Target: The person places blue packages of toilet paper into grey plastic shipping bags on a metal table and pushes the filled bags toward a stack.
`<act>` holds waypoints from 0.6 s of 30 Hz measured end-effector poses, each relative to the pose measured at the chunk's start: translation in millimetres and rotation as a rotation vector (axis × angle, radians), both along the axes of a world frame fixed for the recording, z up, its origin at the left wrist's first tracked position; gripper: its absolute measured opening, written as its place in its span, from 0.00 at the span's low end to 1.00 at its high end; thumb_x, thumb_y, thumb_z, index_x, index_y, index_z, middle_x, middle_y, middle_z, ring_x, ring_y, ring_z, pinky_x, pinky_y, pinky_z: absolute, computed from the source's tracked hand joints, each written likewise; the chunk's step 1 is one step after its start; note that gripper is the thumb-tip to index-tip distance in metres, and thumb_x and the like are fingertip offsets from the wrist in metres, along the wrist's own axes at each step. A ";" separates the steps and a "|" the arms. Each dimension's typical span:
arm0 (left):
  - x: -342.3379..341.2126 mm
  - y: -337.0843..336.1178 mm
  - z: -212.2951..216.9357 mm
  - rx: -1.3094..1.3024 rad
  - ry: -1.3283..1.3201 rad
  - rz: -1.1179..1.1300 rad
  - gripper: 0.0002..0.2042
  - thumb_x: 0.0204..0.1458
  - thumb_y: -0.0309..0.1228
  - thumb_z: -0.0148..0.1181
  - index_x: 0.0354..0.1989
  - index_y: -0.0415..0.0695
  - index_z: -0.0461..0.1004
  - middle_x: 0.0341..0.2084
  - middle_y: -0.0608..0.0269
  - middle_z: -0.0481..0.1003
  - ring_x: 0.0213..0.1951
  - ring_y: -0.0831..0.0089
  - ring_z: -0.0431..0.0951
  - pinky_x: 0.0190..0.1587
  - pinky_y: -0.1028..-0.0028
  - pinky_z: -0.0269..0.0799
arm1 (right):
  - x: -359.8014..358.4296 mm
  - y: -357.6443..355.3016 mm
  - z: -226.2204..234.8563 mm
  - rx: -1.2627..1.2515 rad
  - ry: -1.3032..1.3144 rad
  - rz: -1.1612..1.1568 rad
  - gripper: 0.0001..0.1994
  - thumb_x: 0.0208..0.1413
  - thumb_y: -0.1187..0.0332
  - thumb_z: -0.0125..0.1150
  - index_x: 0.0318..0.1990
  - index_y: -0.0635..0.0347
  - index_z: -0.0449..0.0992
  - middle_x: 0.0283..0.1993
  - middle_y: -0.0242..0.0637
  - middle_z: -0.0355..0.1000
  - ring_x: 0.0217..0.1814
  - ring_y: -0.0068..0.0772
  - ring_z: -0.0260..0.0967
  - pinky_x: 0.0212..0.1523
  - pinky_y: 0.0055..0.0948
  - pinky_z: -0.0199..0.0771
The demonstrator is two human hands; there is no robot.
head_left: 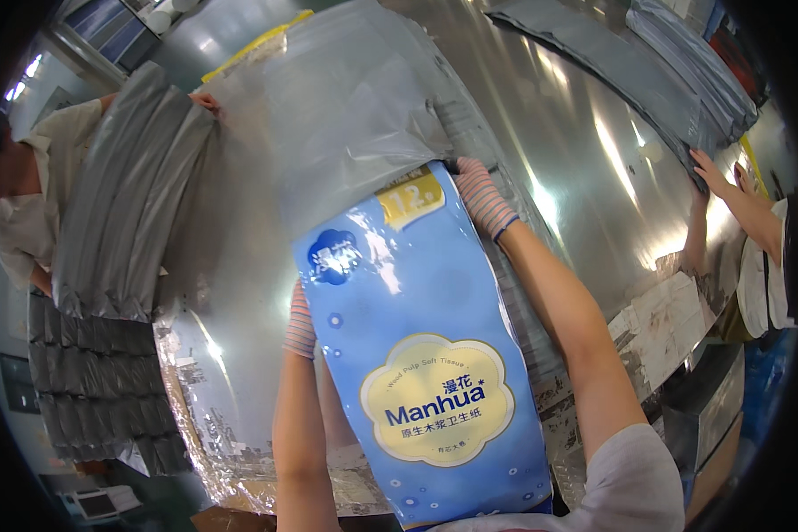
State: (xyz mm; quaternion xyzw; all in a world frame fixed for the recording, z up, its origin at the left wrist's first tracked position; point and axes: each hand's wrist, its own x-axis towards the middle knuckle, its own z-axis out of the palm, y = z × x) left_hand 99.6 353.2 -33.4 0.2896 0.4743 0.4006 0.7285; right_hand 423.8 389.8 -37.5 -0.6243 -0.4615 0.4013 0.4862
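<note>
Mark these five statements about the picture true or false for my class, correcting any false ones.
1. The blue package lies between the person's left hand and right hand. True.
2. The person wears plain black gloves. False: the gloves are striped.
3. Grey plastic meets the far end of the blue package. True.
4. The large label on the package is a red square. False: the label is cream, with a scalloped outline.
5. At the picture's left, a co-worker is beside a grey bundle. True.
</note>
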 end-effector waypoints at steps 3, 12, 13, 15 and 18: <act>-19.0 3.6 -19.2 -0.030 0.014 -0.055 0.12 0.57 0.32 0.42 0.39 0.39 0.70 0.30 0.64 0.74 0.31 0.77 0.73 0.34 0.77 0.71 | 0.1 -21.4 -9.6 0.073 -0.573 0.032 0.07 0.44 0.74 0.54 0.32 0.65 0.72 0.31 0.52 0.71 0.37 0.51 0.68 0.37 0.39 0.69; -17.5 -3.5 -14.1 0.540 0.512 -0.353 0.08 0.45 0.33 0.54 0.29 0.41 0.73 0.24 0.58 0.74 0.28 0.64 0.73 0.32 0.71 0.70 | 7.9 -46.5 13.4 0.095 -0.864 0.199 0.08 0.42 0.68 0.57 0.30 0.62 0.71 0.29 0.51 0.70 0.36 0.53 0.68 0.38 0.43 0.68; -17.6 -3.6 -3.8 0.712 0.655 -0.422 0.08 0.44 0.33 0.55 0.28 0.42 0.73 0.24 0.57 0.74 0.28 0.63 0.74 0.32 0.70 0.70 | 5.1 -49.0 25.1 -0.025 -0.863 0.225 0.11 0.43 0.64 0.58 0.30 0.63 0.72 0.30 0.51 0.71 0.37 0.53 0.68 0.38 0.42 0.68; -20.6 -15.4 6.4 0.938 0.853 -0.553 0.08 0.41 0.33 0.58 0.26 0.42 0.74 0.22 0.56 0.74 0.28 0.59 0.74 0.31 0.68 0.70 | 2.9 -67.0 23.2 -0.139 -0.847 0.237 0.12 0.44 0.63 0.58 0.30 0.63 0.72 0.31 0.51 0.71 0.38 0.53 0.68 0.38 0.41 0.68; -33.6 -40.2 11.0 0.905 1.091 -0.813 0.09 0.43 0.31 0.58 0.32 0.40 0.75 0.27 0.59 0.77 0.30 0.69 0.76 0.34 0.72 0.72 | 8.7 -95.0 19.9 -0.196 -0.765 0.266 0.13 0.45 0.61 0.58 0.30 0.63 0.73 0.31 0.52 0.71 0.38 0.52 0.69 0.39 0.41 0.68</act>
